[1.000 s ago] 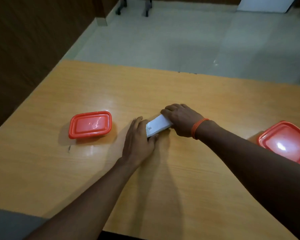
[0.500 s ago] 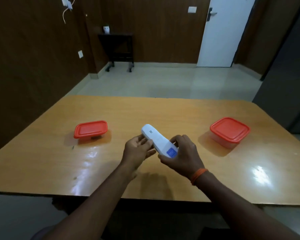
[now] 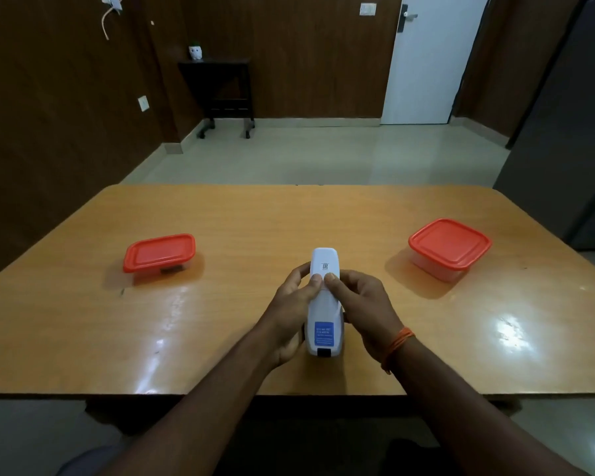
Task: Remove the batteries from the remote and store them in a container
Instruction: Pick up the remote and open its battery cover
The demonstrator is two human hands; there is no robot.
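Remote (image 3: pixel 324 304): white, slim, held back side up just above the near half of the table, long axis pointing away from the person. Blue label (image 3: pixel 324 333) near the close end, small code sticker (image 3: pixel 325 266) toward the far end. Back cover looks closed; batteries not visible.

Left hand (image 3: pixel 291 314) and right hand (image 3: pixel 364 310) wrap the body from opposite sides, fingers curled underneath. Both thumbs (image 3: pixel 316 280) lie side by side on the back panel, just below the code sticker. Neither hand holds anything else. Orange thread band (image 3: pixel 397 345) on the right wrist.

Handling, as a judgement: light, rigid plastic shell, smooth and probably a little slick, no give under a squeeze. Best hold is along the long edges, leaving the back panel free for the thumbs to press and slide. Cover is likely thin with a small catch, so a steady push rather than prying. Loose cells would roll on this glossy top.

Outward: wooden table (image 3: pixel 220 218), glare patches. Red-lidded container (image 3: pixel 158 253) well to the left, second container (image 3: pixel 449 245) well to the right, both with lids on and clear of the hands
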